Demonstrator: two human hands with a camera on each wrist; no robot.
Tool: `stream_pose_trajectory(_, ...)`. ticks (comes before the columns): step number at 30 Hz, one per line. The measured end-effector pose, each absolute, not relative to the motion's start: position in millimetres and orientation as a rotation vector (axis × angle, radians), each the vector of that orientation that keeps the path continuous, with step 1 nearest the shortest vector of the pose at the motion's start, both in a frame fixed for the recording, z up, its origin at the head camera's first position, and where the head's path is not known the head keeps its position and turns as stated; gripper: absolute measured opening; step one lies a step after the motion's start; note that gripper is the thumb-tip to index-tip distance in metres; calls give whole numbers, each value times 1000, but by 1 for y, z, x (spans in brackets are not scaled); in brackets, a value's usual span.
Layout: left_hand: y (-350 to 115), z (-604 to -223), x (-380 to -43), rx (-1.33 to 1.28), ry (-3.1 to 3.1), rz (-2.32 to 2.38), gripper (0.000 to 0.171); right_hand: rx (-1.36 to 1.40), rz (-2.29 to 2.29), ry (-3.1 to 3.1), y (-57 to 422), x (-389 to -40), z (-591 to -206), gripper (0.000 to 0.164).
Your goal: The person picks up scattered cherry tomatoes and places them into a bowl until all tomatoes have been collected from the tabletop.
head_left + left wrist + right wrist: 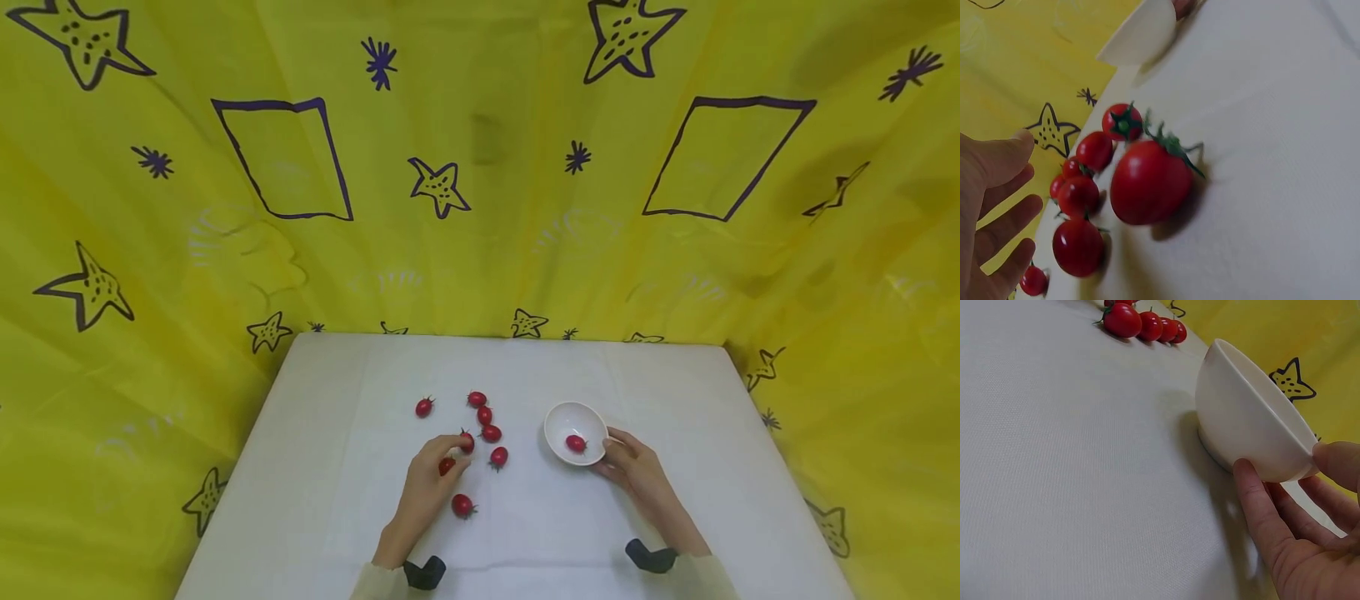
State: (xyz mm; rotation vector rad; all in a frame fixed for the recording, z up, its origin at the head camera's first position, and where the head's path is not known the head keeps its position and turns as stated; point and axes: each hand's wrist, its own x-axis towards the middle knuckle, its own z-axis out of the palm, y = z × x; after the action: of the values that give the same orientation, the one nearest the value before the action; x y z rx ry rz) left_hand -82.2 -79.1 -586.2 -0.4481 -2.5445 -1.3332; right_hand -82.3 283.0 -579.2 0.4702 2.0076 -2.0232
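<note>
My left hand (429, 487) reaches over the table with thumb and fingers spread apart around two cherry tomatoes. One cherry tomato (467, 442) lies by its fingertips, and another (447, 466) shows between thumb and index finger. In the left wrist view the fingers (1013, 225) are loosely extended, with nothing between them. At the right, my right hand (637, 473) grips a small white bowl (557, 417), thumb at the rim and fingers against its outer side and underneath. A single cherry tomato (576, 443) lies inside the bowl. The right wrist view shows the bowl tilted (1241, 419).
Several more cherry tomatoes with green stems lie on the white tabletop (360, 383), including one at the far left (424, 407) and one nearest me (462, 506). A yellow curtain (480, 250) with drawn stars encloses the table's back and sides.
</note>
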Motion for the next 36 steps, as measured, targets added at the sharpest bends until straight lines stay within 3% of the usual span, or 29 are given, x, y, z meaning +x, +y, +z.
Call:
stream_pose_trajectory(16, -96, -595, -69, -212, -2744, -1151, 38, 458, -2003, 2010, 285, -83, -581, 60)
stream_pose_trajectory(36, -101, -605, -72, -226, -2732, -1157, 33, 472, -2029, 2007, 283, -81, -578, 58)
